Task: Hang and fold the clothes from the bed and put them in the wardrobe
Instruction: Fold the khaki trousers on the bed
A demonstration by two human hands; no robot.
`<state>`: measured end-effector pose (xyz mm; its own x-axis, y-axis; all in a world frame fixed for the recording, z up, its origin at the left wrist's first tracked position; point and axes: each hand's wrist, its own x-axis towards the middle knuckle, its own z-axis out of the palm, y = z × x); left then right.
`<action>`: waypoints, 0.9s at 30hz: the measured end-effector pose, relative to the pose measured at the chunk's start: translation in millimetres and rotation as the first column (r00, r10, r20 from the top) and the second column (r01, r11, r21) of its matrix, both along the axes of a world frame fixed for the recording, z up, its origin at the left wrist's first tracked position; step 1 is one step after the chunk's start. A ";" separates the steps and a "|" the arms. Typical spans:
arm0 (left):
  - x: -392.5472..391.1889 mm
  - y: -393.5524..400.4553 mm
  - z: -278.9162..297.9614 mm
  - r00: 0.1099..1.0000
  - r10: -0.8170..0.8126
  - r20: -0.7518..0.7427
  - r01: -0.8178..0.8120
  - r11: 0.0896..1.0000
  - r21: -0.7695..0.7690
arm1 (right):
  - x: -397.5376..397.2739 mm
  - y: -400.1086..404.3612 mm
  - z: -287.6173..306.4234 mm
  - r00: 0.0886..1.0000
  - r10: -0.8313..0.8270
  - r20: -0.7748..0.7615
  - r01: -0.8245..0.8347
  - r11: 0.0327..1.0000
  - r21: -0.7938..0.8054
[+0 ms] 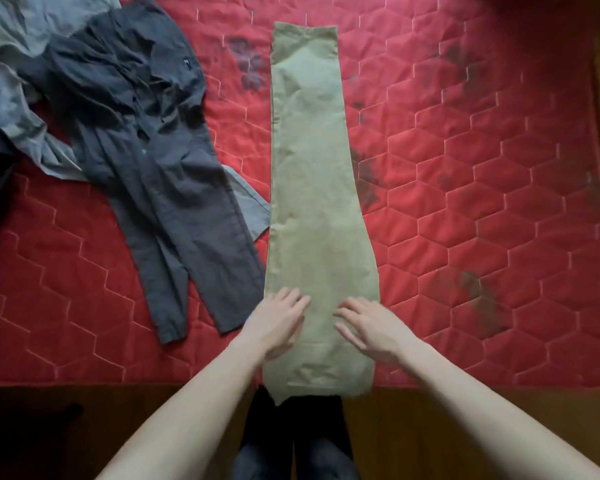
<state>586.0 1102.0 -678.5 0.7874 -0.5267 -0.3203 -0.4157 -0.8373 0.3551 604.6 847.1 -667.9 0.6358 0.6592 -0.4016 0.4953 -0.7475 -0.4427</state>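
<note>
A pair of khaki trousers lies lengthwise on the red quilted bed, folded leg on leg, its wide end hanging slightly over the near edge. My left hand rests flat on the trousers' left side near that end, fingers straight. My right hand lies flat on their right side, fingers spread. Neither hand grips the cloth.
Dark grey trousers lie spread to the left of the khaki pair. A crumpled light grey garment sits at the far left, partly under them. Wooden floor shows below the bed's near edge, where my legs stand.
</note>
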 end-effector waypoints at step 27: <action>158.8 -10.6 -160.5 0.918 0.310 0.248 -0.339 0.937 0.082 | 140.7 47.4 -159.8 0.872 -0.215 0.440 0.295 0.948 -0.120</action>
<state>744.8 1091.4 -839.1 0.9676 -0.1981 -0.1568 -0.1711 -0.9704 0.1706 745.3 894.5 -827.7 0.9056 0.3939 -0.1570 0.3848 -0.9190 -0.0860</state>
